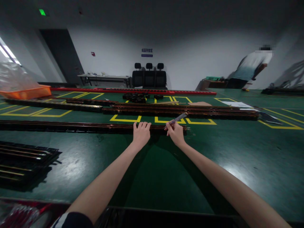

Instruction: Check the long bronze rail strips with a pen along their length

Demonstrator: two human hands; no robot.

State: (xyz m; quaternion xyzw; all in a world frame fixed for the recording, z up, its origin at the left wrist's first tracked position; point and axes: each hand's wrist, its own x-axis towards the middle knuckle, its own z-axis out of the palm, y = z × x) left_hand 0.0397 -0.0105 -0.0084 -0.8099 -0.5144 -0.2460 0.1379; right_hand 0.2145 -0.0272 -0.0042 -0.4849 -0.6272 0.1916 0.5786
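Observation:
A long black rail with copper-coloured strips (78, 127) lies across the green table in front of me. My left hand (142, 134) rests over this rail, its fingers bent across the top and holding it. Close to the rail's right end, my right hand (175, 133) is closed around a slim, greyish pen-like tool (178, 118). The tool slants up to the right, with its lower end down at the rail. Its exact kind is unclear, and its tip is too small to make out.
Beyond lie more rails (190, 111), dark parts (135, 97) and a long red bar (180, 92). At left are an orange basket (35, 91) with plastic bags and shorter rail pieces (23, 155). Papers (237, 104) lie right. A person (249, 68) stands at far right.

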